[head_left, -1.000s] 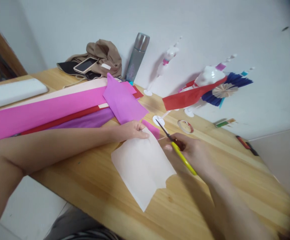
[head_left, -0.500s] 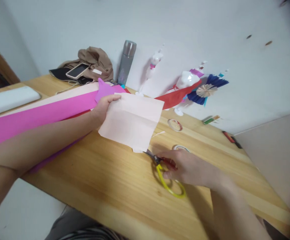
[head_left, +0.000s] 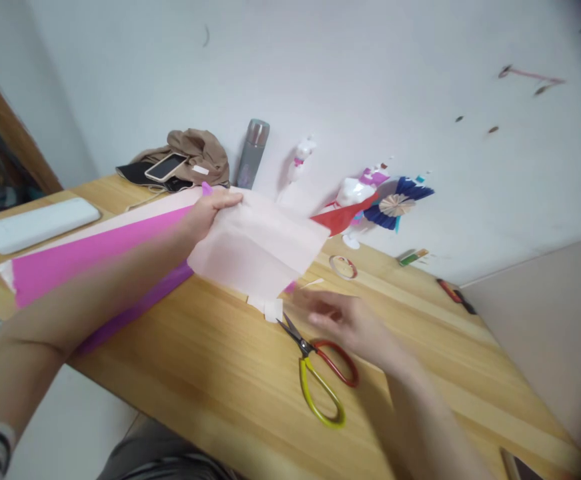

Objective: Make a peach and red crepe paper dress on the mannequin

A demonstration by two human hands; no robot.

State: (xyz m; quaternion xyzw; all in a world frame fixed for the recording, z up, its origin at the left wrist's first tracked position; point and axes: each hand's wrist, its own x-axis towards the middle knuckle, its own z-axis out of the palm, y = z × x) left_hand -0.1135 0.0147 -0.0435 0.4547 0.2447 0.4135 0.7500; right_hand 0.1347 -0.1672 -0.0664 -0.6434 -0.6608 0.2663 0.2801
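My left hand (head_left: 211, 212) pinches the upper left edge of a pale pink sheet of paper (head_left: 265, 243), held up over the table. Beyond the scissors' blades, my right hand (head_left: 340, 320) hovers with loosely curled fingers apart and nothing between them. The scissors (head_left: 304, 347), one handle yellow and the other red, lie on the wood with blades slightly parted. Close to their tips is a small pale paper scrap (head_left: 273, 309). Magenta paper (head_left: 100, 250) stretches under my left forearm, with purple paper (head_left: 140, 303) below it.
At the back stand a grey flask (head_left: 253, 157) and white figures with red paper (head_left: 347, 213) and a blue paper fan (head_left: 405, 203). A tape roll (head_left: 343, 267) lies right of the sheet. Left are a white power bank (head_left: 40, 223), a phone (head_left: 165, 167) and brown cloth (head_left: 203, 150).
My right hand has let go of the scissors, which now lie on the table. My left hand has raised the pale sheet and turned it.
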